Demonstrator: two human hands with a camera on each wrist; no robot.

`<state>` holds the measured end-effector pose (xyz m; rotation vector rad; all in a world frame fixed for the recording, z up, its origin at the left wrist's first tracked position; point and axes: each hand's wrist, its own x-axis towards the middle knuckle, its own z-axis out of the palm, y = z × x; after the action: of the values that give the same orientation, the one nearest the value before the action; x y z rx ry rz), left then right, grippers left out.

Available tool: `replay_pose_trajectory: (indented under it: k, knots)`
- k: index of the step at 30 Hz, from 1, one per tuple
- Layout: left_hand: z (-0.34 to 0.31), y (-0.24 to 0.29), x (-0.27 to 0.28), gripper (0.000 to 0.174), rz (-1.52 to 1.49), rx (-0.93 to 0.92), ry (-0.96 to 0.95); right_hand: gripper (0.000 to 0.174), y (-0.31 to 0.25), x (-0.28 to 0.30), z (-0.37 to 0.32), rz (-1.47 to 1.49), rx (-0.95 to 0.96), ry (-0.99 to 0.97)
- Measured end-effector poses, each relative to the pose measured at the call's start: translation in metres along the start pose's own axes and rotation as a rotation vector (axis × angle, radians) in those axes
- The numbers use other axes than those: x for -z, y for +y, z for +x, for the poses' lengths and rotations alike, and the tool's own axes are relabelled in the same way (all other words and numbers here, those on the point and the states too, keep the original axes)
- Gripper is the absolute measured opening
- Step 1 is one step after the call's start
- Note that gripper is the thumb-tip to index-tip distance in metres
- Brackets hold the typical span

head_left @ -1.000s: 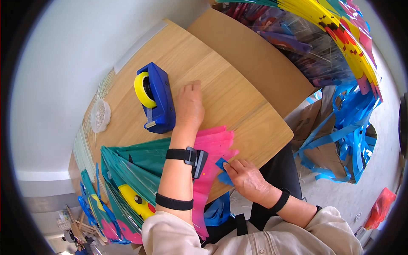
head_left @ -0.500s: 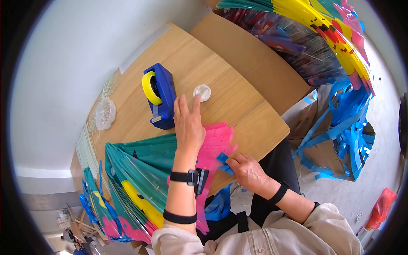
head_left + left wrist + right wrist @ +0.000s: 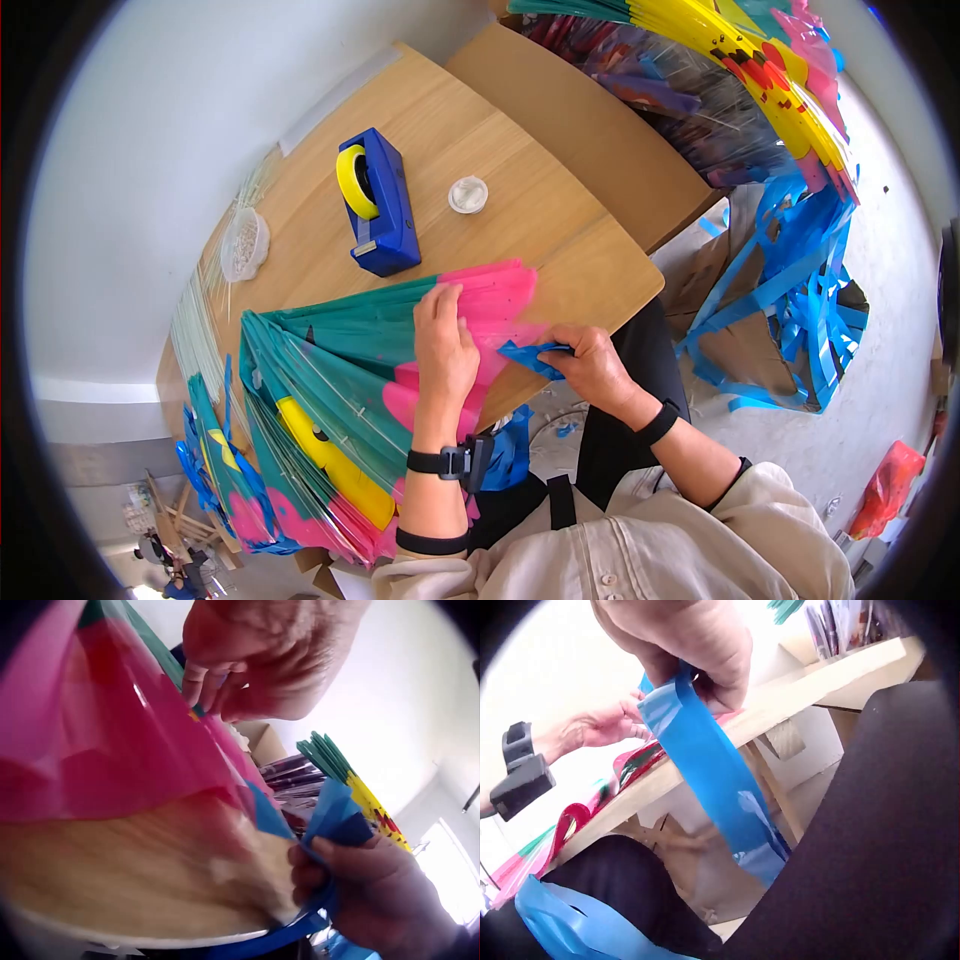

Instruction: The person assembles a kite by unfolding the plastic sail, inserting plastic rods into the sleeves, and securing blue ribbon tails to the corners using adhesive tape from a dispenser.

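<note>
- head view: the sheet (image 3: pixel 325 370), green and pink, lay across the near part of the table (image 3: pixel 560 230). the left hand (image 3: pixel 445 355) was over its pink end, fingers bent; this view did not show if they pinched anything. the right hand (image 3: pixel 600 375) held a blue strip (image 3: pixel 535 358) just beside that end. the dispenser (image 3: pixel 392 220) and 1 white tub (image 3: pixel 467 195) were farther in.
- left wrist view: the left fingers bent down by the sheet's edge, but a firm grip could not be told. the right thumb and fingers closed round the strip. good handling seemed to call for light pressure from the left, to keep the thin layers flat and even.
- right wrist view: the strip hung from the right hand past the table edge. a grip close to its end, with the hanging length free of twists, looked best for control.
</note>
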<state>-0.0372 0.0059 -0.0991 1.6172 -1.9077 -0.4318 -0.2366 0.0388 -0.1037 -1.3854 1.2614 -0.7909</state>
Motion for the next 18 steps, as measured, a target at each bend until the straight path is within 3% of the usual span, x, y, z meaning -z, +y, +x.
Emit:
replay_pose_trajectory:
  k: [1,3,4,6,7,9,11,13,15,18]
  knots:
    - [-0.006,0.002,0.004,0.055,-0.002,-0.002,0.004,0.012,0.0,-0.001,-0.003,-0.003,0.004,0.001]
    - [-0.014,0.014,0.02,0.06,0.163,-0.17,0.079,0.021,-0.006,-0.004,-0.009,-0.2,0.5,0.093]
    - [-0.013,0.024,0.031,0.06,0.163,-0.17,0.08,0.021,-0.012,-0.004,-0.014,-0.201,0.502,0.092]
    - [-0.012,0.039,0.053,0.072,0.209,-0.253,-0.117,0.029,-0.029,-0.002,-0.028,-0.251,0.731,-0.073]
    - [-0.015,0.033,0.06,0.072,0.21,-0.251,-0.112,0.029,-0.037,-0.002,-0.035,-0.252,0.735,-0.077]
    - [-0.025,0.013,0.078,0.061,0.112,-0.216,-0.534,0.03,-0.051,-0.005,-0.048,-0.025,0.681,-0.259]
    - [-0.037,0.015,0.106,0.04,0.119,-0.252,-0.714,0.02,-0.052,-0.001,-0.054,0.027,0.618,-0.29]
    - [-0.069,0.007,0.129,0.016,0.181,-0.201,-0.8,0.01,-0.04,0.0,-0.057,0.525,-0.027,-0.296]
    - [-0.109,0.006,0.157,0.018,0.266,-0.016,-0.826,0.01,-0.035,0.007,-0.053,0.761,-0.148,-0.233]
    - [-0.177,-0.039,0.19,0.012,0.377,0.109,-0.87,0.01,-0.01,0.007,-0.047,0.867,-0.31,-0.227]
